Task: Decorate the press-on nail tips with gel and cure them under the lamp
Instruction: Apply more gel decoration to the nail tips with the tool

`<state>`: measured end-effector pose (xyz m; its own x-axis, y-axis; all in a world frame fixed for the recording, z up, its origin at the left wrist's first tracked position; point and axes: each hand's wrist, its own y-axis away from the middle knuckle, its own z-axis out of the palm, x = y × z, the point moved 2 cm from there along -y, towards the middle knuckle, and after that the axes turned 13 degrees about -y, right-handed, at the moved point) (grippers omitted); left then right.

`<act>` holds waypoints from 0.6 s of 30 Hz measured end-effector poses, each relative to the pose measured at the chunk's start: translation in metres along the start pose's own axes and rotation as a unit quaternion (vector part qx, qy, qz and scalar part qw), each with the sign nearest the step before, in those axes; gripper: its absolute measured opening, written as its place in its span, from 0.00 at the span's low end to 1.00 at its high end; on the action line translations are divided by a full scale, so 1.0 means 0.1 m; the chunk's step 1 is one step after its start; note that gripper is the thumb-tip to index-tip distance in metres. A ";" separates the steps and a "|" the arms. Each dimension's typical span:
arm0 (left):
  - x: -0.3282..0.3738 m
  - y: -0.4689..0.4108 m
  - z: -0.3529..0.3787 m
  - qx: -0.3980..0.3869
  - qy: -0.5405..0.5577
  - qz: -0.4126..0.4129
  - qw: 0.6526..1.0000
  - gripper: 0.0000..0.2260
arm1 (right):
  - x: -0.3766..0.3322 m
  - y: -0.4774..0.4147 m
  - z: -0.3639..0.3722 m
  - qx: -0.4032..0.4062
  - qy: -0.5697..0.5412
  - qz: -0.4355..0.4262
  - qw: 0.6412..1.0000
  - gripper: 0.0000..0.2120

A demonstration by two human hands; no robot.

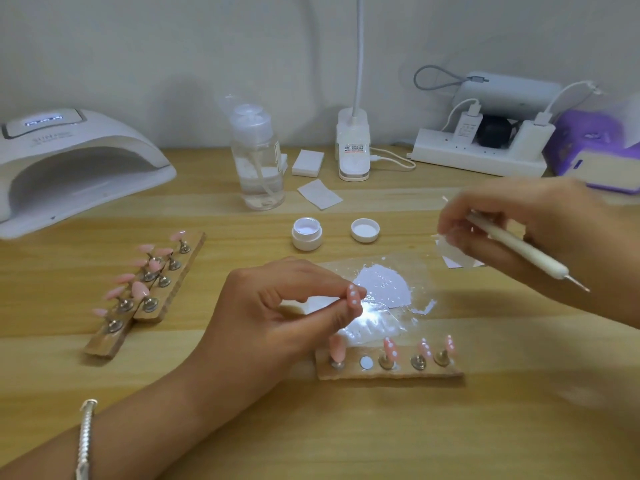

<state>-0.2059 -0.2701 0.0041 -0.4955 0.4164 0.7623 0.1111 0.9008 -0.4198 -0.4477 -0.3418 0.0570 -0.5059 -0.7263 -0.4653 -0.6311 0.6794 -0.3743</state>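
Note:
My left hand (287,313) pinches a pink nail tip (354,299) with white dots, held above a shiny foil sheet (381,292) smeared with white gel. My right hand (540,233) grips a white dotting pen (519,251), metal point aimed lower right, with a crumpled wipe (453,251) at the fingertips. In front, a wooden holder strip (391,370) carries several pink tips; three show white dots and one magnet spot is bare. An open white gel jar (306,233) and its lid (364,229) stand behind the foil. The white curing lamp (69,168) sits far left.
Two more wooden strips (145,289) with several plain pink tips lie at left. A clear pump bottle (258,157), white pads (308,162), a clip lamp base (353,147), a power strip (481,154) with chargers and a purple device (588,143) line the back.

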 end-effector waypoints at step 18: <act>0.13 0.00 -0.02 0.048 -0.031 0.078 0.995 0.04 | -0.43 -0.11 0.41 0.044 -0.474 0.105 0.873 0.05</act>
<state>-0.2100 -0.2642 0.0147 -0.5315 0.5393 0.6532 0.1103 0.8087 -0.5778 -0.3954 -0.3139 0.0479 0.1362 -0.2002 -0.9702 -0.5139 0.8230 -0.2419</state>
